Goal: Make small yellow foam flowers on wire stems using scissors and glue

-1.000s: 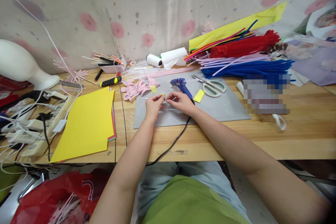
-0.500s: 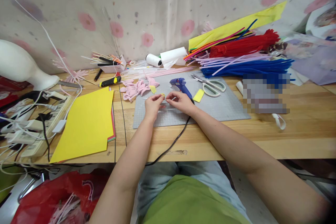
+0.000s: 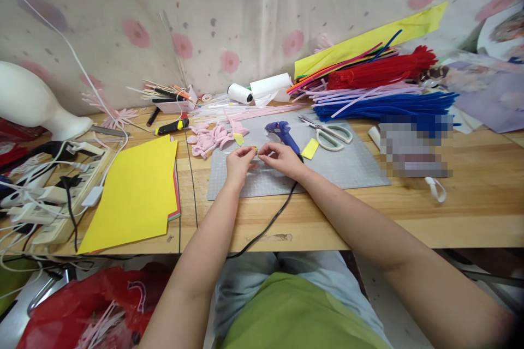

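Note:
Over the grey cutting mat (image 3: 352,166), my left hand (image 3: 238,164) and my right hand (image 3: 281,158) meet fingertip to fingertip. Both pinch a small yellow piece (image 3: 254,148) with a thin pale stem running between them. A blue glue gun (image 3: 282,133) lies just behind my right hand, its black cord trailing off the table's front edge. A pile of pink looped pieces (image 3: 215,137) sits left of the mat's far corner, and a yellow paper scrap (image 3: 310,149) lies to the right of the glue gun.
White-handled scissors (image 3: 329,133) rest on the mat. Bundles of blue, red and lilac pipe cleaners (image 3: 380,90) fill the back right. Yellow foam sheets (image 3: 135,193) lie at left beside power strips (image 3: 49,196). A yellow utility knife (image 3: 172,126) and white rolls (image 3: 254,90) sit behind.

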A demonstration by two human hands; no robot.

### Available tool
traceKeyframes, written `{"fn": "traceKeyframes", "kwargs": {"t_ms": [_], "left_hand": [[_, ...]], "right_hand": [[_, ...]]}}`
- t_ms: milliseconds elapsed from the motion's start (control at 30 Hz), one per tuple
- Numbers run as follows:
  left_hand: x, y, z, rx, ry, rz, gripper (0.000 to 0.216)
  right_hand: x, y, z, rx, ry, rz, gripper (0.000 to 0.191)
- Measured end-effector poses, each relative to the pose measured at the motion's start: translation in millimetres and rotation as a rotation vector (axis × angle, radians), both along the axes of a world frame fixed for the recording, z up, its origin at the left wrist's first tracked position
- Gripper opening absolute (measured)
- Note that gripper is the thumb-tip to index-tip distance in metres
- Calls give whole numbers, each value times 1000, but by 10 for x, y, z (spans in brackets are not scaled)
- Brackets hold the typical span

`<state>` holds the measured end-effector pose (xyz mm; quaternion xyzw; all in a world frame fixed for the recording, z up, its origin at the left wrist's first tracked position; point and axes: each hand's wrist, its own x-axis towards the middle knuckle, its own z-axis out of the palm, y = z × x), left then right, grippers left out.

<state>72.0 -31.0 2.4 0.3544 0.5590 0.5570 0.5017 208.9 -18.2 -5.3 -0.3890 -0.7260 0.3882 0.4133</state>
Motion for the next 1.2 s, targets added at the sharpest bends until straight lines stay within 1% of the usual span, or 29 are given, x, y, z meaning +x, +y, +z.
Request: {"fn": "traceKeyframes", "kwargs": {"t_ms": [400,567,767,1000,1200], "left_hand": [[-27,-10,14,26,-57,-39,20],[-25,4,-5,21,-62,-22,21],[-14,-1,4,16,-54,-34,21],[-6,0,33,-1,-41,-22,18],[0,8,21,-12,1,-21,15]], "right_hand": [[3,9,-3,-1,3,-11,15],[9,16,-17,1,-19,-47,14],[-13,20,-18,-18,-51,-103,24],[-114,37,-32,37,-118,-165,16],[-146,64,-74,9,-41,-146,17]]}}
